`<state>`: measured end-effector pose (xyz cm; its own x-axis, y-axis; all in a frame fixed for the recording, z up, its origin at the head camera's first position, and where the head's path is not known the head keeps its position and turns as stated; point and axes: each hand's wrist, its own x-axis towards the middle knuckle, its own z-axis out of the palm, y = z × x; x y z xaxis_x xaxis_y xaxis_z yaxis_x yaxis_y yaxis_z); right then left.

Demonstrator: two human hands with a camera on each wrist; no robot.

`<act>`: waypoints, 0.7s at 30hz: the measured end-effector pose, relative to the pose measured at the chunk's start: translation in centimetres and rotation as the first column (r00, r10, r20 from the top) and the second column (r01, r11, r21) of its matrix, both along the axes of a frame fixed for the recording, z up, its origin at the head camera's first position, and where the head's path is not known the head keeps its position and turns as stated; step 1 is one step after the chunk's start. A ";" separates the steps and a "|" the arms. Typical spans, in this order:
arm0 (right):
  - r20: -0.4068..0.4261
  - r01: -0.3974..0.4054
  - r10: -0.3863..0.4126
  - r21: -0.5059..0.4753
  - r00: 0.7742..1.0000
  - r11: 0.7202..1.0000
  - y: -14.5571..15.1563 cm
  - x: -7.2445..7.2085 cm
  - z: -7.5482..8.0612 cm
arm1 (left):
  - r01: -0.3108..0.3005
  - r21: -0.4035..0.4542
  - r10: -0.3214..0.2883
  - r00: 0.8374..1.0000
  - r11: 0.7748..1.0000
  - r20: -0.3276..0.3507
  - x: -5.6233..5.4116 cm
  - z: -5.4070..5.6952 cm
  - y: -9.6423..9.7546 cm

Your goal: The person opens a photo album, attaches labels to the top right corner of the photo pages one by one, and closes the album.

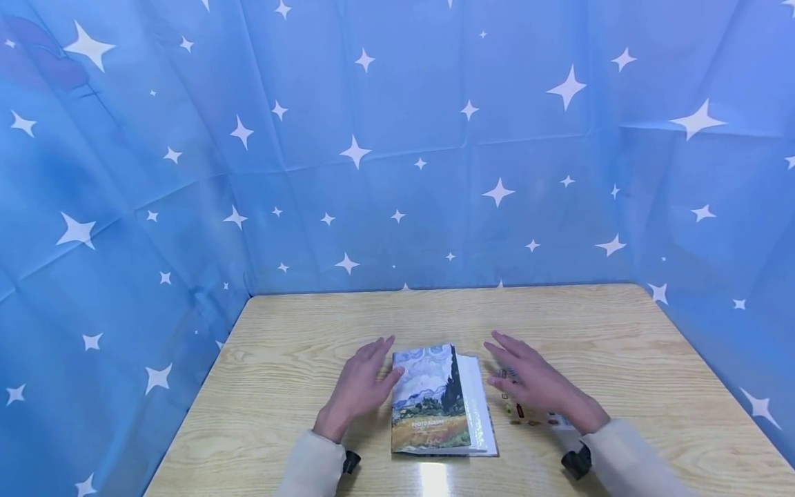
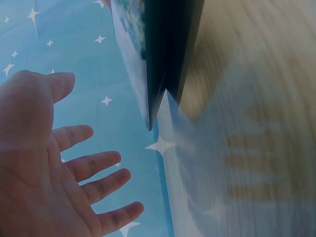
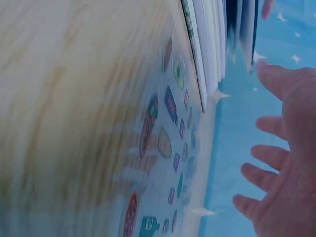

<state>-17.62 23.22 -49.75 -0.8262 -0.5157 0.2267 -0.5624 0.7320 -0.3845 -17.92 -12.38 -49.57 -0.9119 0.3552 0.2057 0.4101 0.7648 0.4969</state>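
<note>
A photo album with a painted landscape cover lies on the table between both hands, its cover lifted slightly so white pages show along the right side. My left hand hovers at the album's left edge, fingers extended and apart; the left wrist view shows its palm holding nothing beside the album. Over to the right, my right hand is held above a sticker sheet, which it partly hides. Small food and bottle pictures cover that sheet. The right fingers are spread and hold nothing.
The wood-grain table has rounded far corners. Blue cloth with white stars hangs behind it and along both sides. A dark band sits at the right wrist, and a black device at the left.
</note>
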 end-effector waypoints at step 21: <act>0.012 -0.077 0.076 0.043 0.997 0.996 -2.4 0.4 -1.3 | 0.069 -0.026 -0.069 0.997 0.997 -0.028 0.5 -0.3 2.2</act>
